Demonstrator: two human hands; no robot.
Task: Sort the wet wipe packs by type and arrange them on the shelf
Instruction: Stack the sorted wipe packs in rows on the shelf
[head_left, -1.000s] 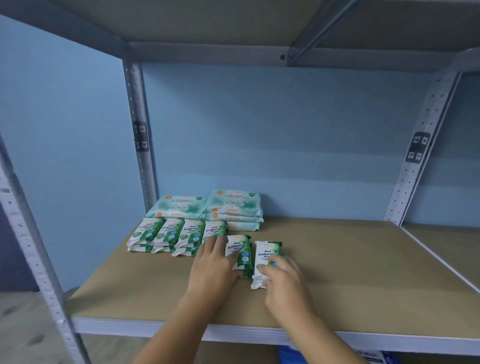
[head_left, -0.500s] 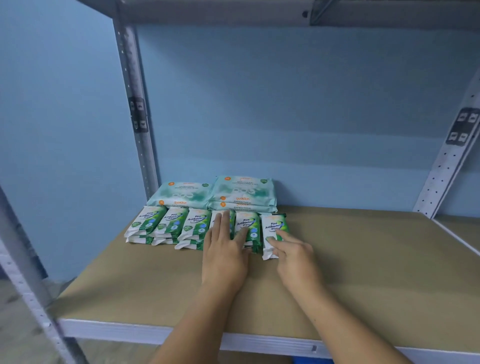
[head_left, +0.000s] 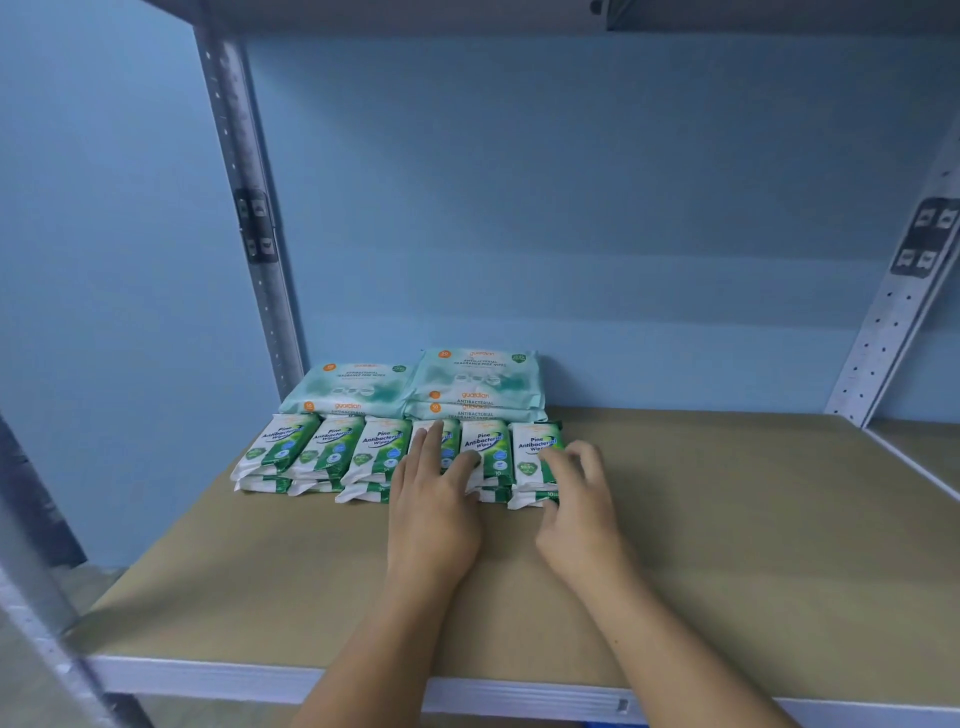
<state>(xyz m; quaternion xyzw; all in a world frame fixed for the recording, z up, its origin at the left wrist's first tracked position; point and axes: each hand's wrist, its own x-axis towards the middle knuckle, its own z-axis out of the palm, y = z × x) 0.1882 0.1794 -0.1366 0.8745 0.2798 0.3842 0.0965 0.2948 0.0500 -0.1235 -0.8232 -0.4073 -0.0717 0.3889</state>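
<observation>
Your left grip (head_left: 434, 512) lies flat and open past the front edge of the shelf (head_left: 727, 545). Its fingers rest straight on the fourth pack of the row and its thumb touches the fifth pack (head_left: 485, 444). Your right grip (head_left: 579, 506) has bent fingers against the right side of the end pack (head_left: 535, 449). It is blurred there, so I cannot tell whether it pinches or only pushes.

To close up the row well, hold it down with the flat hand. Slide the end pack left until its side meets its neighbour, then square the front ends. Push low, because each pack sits on another and the lower ones poke out in front.

The Pine Antibacterial Wipes packs (head_left: 382, 447) lie face up near the shelf's back left corner. Their long axes run front to back, with the print reading from your side.

Just behind them, along the back edge, the guardian wipe packs (head_left: 475, 379) lie flat in two stacks, with their long axes running left to right.
</observation>
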